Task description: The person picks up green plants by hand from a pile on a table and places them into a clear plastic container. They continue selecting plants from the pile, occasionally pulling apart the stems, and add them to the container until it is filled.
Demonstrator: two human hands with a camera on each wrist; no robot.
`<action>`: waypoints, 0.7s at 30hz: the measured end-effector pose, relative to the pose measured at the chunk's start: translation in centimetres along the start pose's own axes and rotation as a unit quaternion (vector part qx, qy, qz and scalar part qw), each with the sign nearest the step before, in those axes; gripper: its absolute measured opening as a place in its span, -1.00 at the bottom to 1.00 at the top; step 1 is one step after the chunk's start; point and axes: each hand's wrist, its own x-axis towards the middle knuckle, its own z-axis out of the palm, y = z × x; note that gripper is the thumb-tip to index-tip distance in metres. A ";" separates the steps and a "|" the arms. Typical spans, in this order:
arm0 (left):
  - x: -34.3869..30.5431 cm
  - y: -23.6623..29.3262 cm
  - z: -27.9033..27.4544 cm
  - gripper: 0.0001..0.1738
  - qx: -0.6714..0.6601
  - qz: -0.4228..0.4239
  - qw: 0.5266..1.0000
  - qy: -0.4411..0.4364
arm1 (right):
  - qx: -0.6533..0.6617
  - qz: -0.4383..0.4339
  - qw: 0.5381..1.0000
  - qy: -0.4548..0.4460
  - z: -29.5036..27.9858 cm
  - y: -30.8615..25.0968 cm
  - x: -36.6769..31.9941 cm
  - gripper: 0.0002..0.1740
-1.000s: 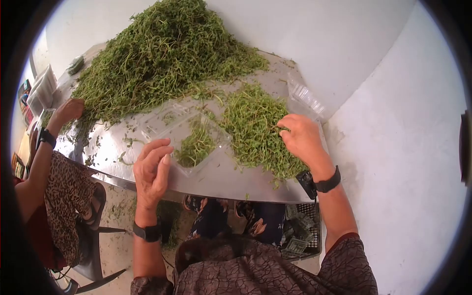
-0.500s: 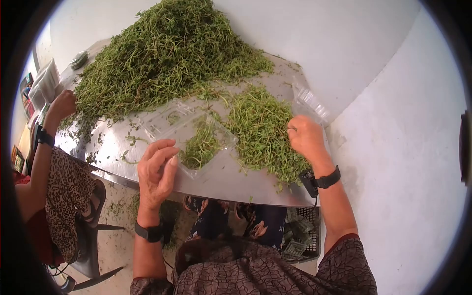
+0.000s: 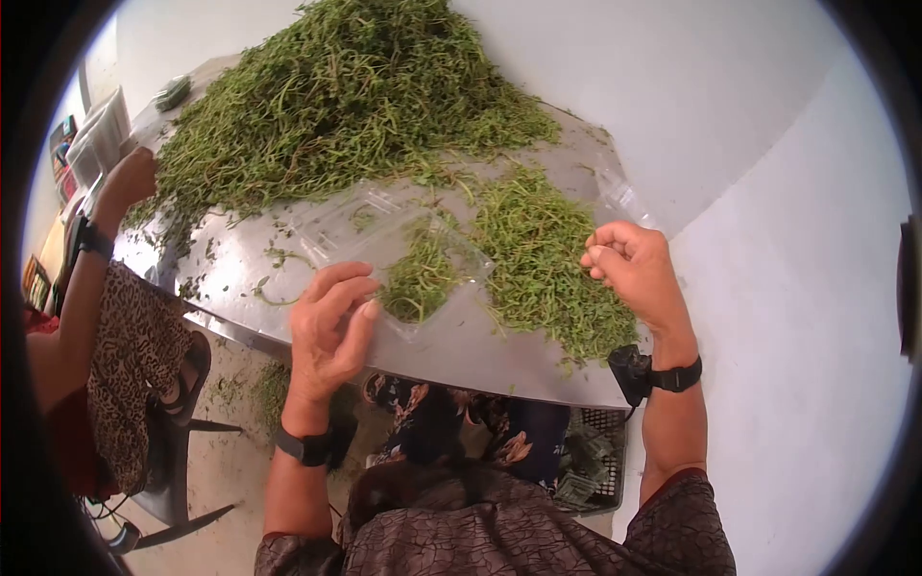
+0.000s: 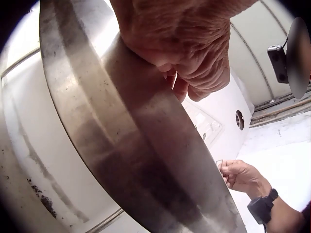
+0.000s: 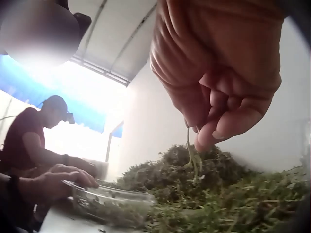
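Note:
My right hand (image 3: 634,269) pinches a thin green sprig (image 5: 190,155) between thumb and fingertips, and the sprig hangs down in the right wrist view. Below and left of this hand lies a small heap of leafy green stems (image 3: 543,250) on the metal table (image 3: 461,355). My left hand (image 3: 331,331) rests at the near left edge of a clear plastic box (image 5: 127,196), its fingers loosely bent and the thumb apart. Some greens (image 3: 420,278) lie inside the box. The left wrist view shows mostly the table's underside and edge, with the box hidden.
A tall mound of greens (image 3: 355,106) covers the back of the table. More clear plastic packaging (image 3: 619,192) stands by the wall at right. Another person's hand (image 3: 130,178) is at the mound's left side. A black crate (image 3: 595,451) with plastic boxes sits below the table.
My right hand has drawn up and back from the small heap, with fingertips closing to a pinch. My left hand stays beside the box. The head view has shifted slightly.

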 end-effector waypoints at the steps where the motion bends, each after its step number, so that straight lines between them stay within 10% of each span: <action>1: 0.0 -0.1 0.0 -0.77 0.002 0.003 1.000 -0.002 | 0.007 -0.010 1.000 -0.012 0.4 -0.8 -0.1 -0.89; 21: -0.1 -0.2 0.0 -0.76 -0.020 0.002 1.000 0.011 | 0.028 -0.105 0.983 -0.147 7.4 -3.4 0.9 -0.82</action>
